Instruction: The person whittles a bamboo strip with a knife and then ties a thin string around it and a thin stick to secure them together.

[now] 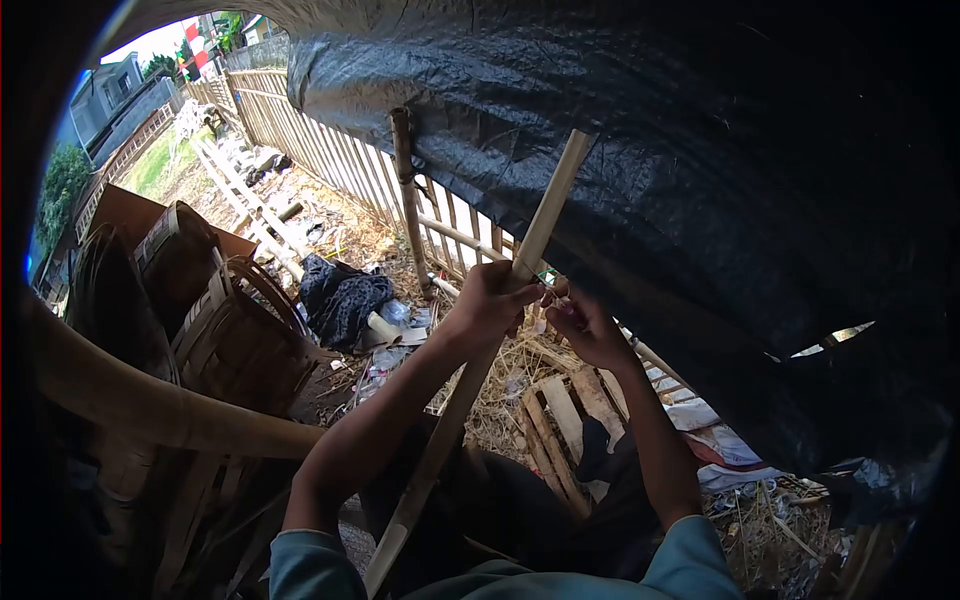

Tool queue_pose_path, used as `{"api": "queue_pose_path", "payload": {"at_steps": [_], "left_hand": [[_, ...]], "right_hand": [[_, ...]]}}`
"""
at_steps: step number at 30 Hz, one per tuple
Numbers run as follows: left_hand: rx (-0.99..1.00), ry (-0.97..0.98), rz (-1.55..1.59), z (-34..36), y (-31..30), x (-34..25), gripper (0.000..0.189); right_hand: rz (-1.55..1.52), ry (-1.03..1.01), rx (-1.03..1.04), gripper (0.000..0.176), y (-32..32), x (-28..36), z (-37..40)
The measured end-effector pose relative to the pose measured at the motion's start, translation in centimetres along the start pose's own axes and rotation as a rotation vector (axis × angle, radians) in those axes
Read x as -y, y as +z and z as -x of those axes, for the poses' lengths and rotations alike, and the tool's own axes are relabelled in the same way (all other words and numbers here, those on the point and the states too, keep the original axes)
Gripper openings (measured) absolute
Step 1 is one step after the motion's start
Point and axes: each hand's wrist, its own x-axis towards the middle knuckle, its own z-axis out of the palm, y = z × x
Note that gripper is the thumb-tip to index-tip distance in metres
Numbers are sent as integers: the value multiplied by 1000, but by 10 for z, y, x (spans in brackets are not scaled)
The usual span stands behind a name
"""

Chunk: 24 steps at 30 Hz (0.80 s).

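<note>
"Black, wrinkled plastic sheeting (660, 200) hung at two o'clock, and a pale bamboo-slat fence (310, 140) ran at eleven."

"What was held?"

"A long, pale, flat bamboo strip (552, 205), slanting from one o'clock down to seven. The left hand (485, 308) was closed around it near the centre."

"And the other?"

"The right hand (592, 332) was just beside the strip, at four o'clock, its fingers bent toward the left fingertips. I couldn't tell whether they gripped anything."

"Anything around them?"

"Brown woven baskets (235, 340) and crumpled black cloth (340, 300) lay toward nine, rough split wood pieces (562, 415) toward five."
</note>
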Motion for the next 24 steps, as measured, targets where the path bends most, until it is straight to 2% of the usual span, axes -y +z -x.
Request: {"api": "queue_pose_path", "payload": {"at_steps": [2,6,10,13,16,19,22,24], "left_hand": [[-2,5,-5,2,-2,-1,23],[1,16,-23,5,-7,-4,24],[1,-31,-47,4,-9,-2,24],[-16,-34,-7,6,-7,-4,24],[-5,-23,-38,6,-8,-3,22],[2,-22,-44,7,-9,-3,21],[-7,-39,-31,6,-9,1,20],[-12,-43,-53,6,-9,-1,20]], "right_hand": [[-39,12,-34,20,-2,-3,-1],[-92,-87,-172,15,-10,-10,-8],[-384,89,-295,13,-11,-7,-7],[-437,69,-268,11,-9,-14,-8],[-474,169,-297,9,-2,-8,-6],[-463,105,-385,9,4,-24,-10],[-601,87,-417,10,0,-21,-9],[-520,74,-413,10,1,-24,-11]]}}
